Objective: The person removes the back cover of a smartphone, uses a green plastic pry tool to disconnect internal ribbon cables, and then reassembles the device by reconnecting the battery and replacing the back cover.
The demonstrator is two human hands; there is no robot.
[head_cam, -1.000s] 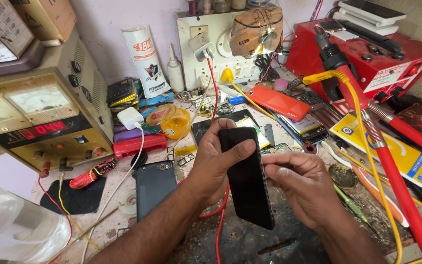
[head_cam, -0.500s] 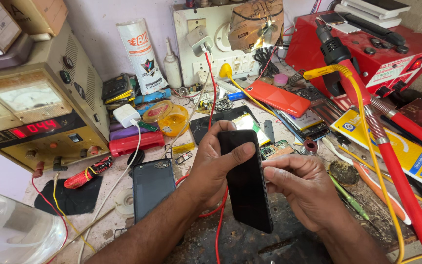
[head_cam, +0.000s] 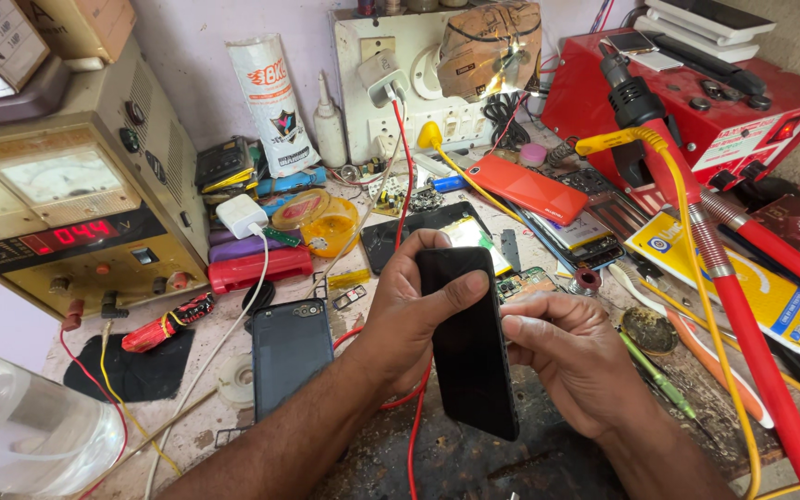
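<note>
While the left hand (head_cam: 409, 310) wraps the upper edge of a black phone (head_cam: 468, 343) and the right hand (head_cam: 571, 361) pinches its right side, the device stands tilted above the cluttered bench (head_cam: 511, 454), just right of a dark phone back cover (head_cam: 291, 352). The phone looks light, rigid, smooth and probably slippery; its glass seems fragile, so the long edges offer the safest hold.
</note>
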